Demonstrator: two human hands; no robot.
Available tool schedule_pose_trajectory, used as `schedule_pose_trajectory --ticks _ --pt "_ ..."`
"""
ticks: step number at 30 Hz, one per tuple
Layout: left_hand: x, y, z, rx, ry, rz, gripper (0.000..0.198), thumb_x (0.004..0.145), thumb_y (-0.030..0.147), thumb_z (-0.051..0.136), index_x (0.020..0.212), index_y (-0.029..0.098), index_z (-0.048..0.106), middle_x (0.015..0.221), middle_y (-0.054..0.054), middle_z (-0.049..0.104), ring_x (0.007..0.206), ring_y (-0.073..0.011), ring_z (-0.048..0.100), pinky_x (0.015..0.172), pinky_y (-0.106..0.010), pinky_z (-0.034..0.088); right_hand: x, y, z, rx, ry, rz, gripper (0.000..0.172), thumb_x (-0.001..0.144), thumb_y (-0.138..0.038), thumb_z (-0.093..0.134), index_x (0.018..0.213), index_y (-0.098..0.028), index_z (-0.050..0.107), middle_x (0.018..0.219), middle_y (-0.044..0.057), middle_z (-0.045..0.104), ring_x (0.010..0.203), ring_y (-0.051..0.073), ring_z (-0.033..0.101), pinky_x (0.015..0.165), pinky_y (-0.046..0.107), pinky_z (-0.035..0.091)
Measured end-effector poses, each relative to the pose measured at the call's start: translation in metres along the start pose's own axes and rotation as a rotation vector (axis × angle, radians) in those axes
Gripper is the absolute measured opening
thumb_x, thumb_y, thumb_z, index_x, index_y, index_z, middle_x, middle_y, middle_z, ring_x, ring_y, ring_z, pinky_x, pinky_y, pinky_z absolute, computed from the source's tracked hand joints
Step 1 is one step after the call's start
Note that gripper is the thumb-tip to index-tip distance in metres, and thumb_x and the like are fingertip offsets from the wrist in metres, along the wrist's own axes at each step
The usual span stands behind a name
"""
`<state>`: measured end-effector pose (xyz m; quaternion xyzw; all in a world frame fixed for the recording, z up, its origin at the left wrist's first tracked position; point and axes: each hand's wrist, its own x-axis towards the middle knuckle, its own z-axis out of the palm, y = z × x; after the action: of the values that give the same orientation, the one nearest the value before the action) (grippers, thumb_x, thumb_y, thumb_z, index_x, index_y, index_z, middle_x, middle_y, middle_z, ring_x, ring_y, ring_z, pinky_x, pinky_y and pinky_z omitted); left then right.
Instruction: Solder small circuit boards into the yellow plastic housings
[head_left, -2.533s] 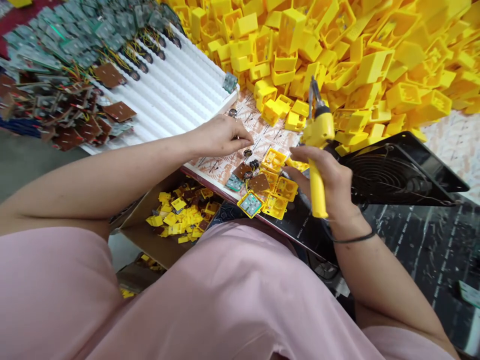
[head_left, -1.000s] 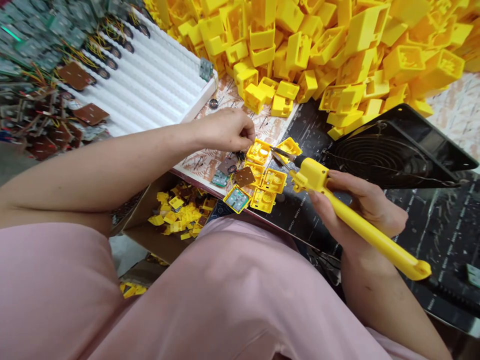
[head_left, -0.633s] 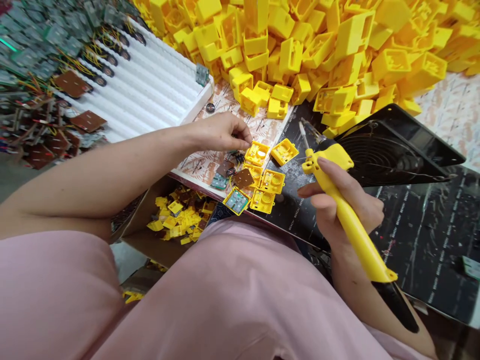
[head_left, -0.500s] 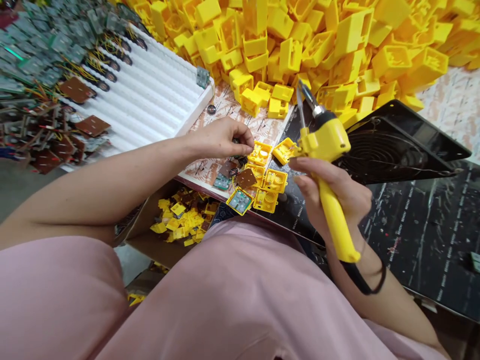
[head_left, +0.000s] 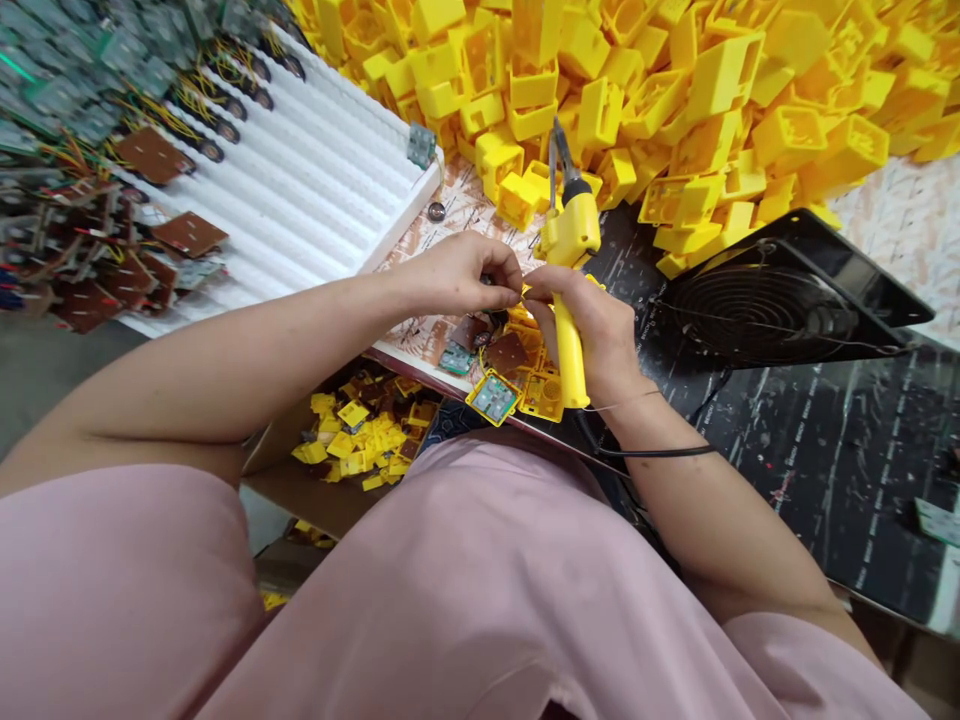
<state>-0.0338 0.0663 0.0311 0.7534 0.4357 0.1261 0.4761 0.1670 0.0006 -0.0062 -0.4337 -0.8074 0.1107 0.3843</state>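
My right hand (head_left: 592, 325) is closed around the yellow handle of a soldering gun (head_left: 571, 232), whose metal tip points up and away. Its thumb and forefinger meet the fingertips of my left hand (head_left: 472, 275) just above some small yellow housings (head_left: 541, 396). The left fingers are pinched together; what lies between them is too small to make out. Below the hands, a housing with a green circuit board (head_left: 495, 397) in it sits at the table edge. A brown circuit board (head_left: 506, 352) and another green board (head_left: 455, 358) lie beside it.
Yellow plastic cases (head_left: 697, 90) are heaped along the back. A white ridged foam tray (head_left: 300, 180) stands left, with piled circuit boards (head_left: 82, 100) on it. At right is a black fan (head_left: 757, 300). A cardboard box (head_left: 300, 490) with yellow parts is below the edge.
My right hand has moved left with the soldering gun, and its fingertips have come together with those of my left hand. The left hand stays pinched in nearly the same place.
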Motion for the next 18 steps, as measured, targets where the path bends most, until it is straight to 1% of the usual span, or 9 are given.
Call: schedule_pose_trajectory --ticks 3,7,12,15,16,18 --pt "0.0 0.002 0.0 -0.04 -0.022 -0.041 0.002 0.077 0.015 0.069 0.078 0.015 0.068 0.068 0.003 0.064 0.065 -0.0088 0.059 0.067 -0.023 0.046 -0.001 0.005 0.004 0.013 0.051 -0.046 0.021 0.108 -0.039 0.054 0.12 -0.028 0.067 0.097 -0.001 0.078 0.086 0.015 0.076 0.078 0.027 0.06" --pt "-0.001 0.004 0.0 -0.092 -0.023 -0.071 0.009 0.078 0.011 0.067 0.085 0.015 0.07 0.072 0.002 0.067 0.064 -0.0085 0.058 0.064 -0.023 0.044 -0.001 0.006 0.001 0.003 0.08 -0.051 0.017 0.106 -0.033 0.057 0.12 -0.029 0.066 0.096 0.0 0.078 0.087 0.016 0.076 0.08 0.028 0.061" --pt "0.001 0.004 0.0 -0.083 -0.009 -0.063 0.01 0.081 0.014 0.066 0.085 0.013 0.075 0.073 0.001 0.068 0.065 -0.0083 0.057 0.068 -0.023 0.046 -0.001 0.008 0.004 0.022 0.133 -0.086 0.015 0.106 -0.031 0.058 0.118 -0.028 0.066 0.096 -0.003 0.078 0.086 0.014 0.077 0.08 0.027 0.061" --pt "0.002 0.004 0.001 -0.01 0.036 -0.067 0.016 0.082 0.017 0.066 0.091 0.011 0.078 0.075 0.0 0.071 0.068 -0.0099 0.06 0.074 -0.025 0.049 0.0 0.008 0.004 0.012 0.15 -0.087 0.014 0.106 -0.029 0.058 0.115 -0.027 0.069 0.095 -0.003 0.079 0.086 0.014 0.077 0.08 0.025 0.061" --pt "0.002 0.005 0.002 0.044 0.061 -0.069 0.018 0.082 0.018 0.066 0.093 0.011 0.079 0.077 -0.001 0.072 0.071 -0.0112 0.063 0.076 -0.026 0.051 0.0 0.006 0.0 0.007 0.157 -0.09 0.013 0.105 -0.028 0.061 0.114 -0.027 0.07 0.096 -0.003 0.079 0.086 0.014 0.077 0.08 0.025 0.061" --pt "0.003 0.006 0.003 0.198 0.127 -0.067 0.022 0.082 0.018 0.065 0.097 0.012 0.08 0.083 -0.003 0.076 0.079 -0.0145 0.068 0.084 -0.029 0.053 -0.002 -0.001 -0.015 -0.009 0.183 -0.08 0.011 0.101 -0.03 0.068 0.111 -0.027 0.072 0.096 -0.003 0.08 0.082 0.013 0.077 0.079 0.024 0.061"
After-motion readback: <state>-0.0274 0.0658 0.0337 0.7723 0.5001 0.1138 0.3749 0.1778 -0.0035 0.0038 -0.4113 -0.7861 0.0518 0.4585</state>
